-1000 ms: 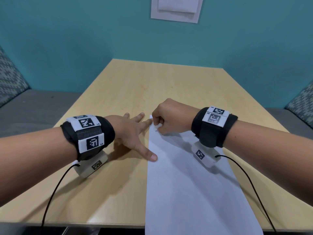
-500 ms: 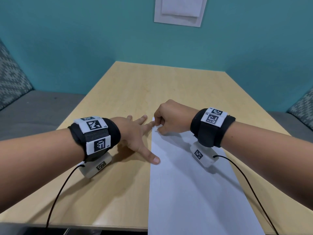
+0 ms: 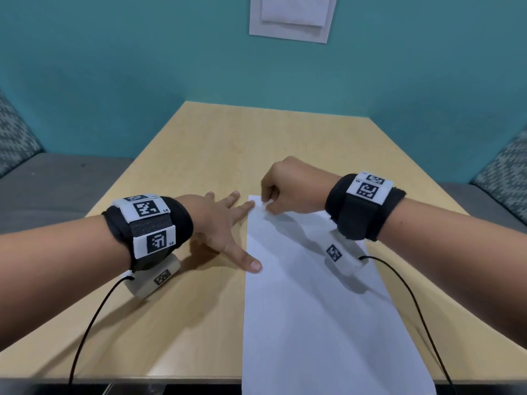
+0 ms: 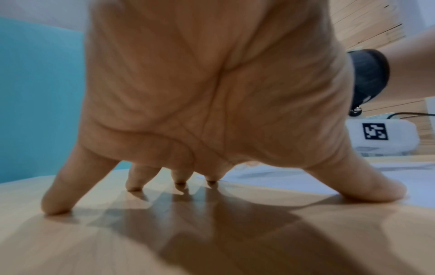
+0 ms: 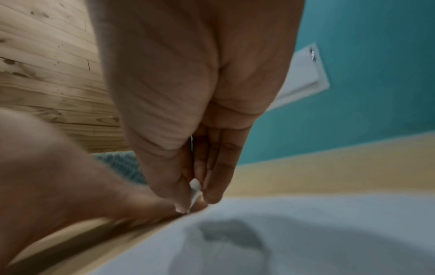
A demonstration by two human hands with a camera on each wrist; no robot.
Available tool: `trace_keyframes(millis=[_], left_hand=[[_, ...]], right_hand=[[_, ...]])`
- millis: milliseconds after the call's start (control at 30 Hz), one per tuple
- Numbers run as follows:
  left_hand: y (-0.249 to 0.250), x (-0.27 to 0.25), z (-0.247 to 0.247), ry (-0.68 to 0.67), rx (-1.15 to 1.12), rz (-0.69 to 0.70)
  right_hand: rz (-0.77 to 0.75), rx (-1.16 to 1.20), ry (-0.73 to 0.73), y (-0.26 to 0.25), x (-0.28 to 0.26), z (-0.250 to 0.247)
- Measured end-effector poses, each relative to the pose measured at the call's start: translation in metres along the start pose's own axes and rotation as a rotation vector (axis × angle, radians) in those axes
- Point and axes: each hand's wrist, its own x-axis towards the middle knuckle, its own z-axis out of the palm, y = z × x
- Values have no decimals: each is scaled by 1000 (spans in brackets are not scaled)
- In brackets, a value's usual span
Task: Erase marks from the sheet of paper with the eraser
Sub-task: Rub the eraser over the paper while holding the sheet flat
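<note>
A white sheet of paper (image 3: 313, 309) lies lengthwise on the wooden table (image 3: 199, 155), its near end over the front edge. My left hand (image 3: 228, 223) is spread flat beside the sheet's left edge, thumb and index fingertip touching the paper. In the left wrist view the left hand (image 4: 212, 111) has its fingers splayed on the table. My right hand (image 3: 288, 192) pinches a small white eraser (image 3: 268, 203) at the sheet's far left corner. In the right wrist view the eraser (image 5: 195, 193) shows between thumb and fingers, its tip on the paper (image 5: 306, 232). I cannot make out any marks.
Grey bench seats (image 3: 62, 183) with patterned cushions (image 3: 14, 138) flank the table. A teal wall (image 3: 142, 52) with a white panel (image 3: 291, 18) stands behind. Cables (image 3: 94, 323) run from both wrist cameras toward the front edge.
Both hands stay in nearly the same place; the right hand with the eraser has shifted slightly at the sheet's far corner. The head view has tilted a little.
</note>
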Motion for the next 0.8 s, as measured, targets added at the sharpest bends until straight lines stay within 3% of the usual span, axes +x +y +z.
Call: trace_keyframes(millis=[167, 300, 600, 800], left_hand=[[4, -5, -4, 15, 10, -5], [8, 0, -6, 36, 24, 81], [4, 7, 0, 16, -11, 85], [6, 9, -3, 11, 8, 73]], right_hand=[[71, 14, -92, 13, -28, 3], [91, 40, -83, 14, -33, 11], [14, 44, -37, 4, -12, 18], [-22, 56, -123, 6, -13, 7]])
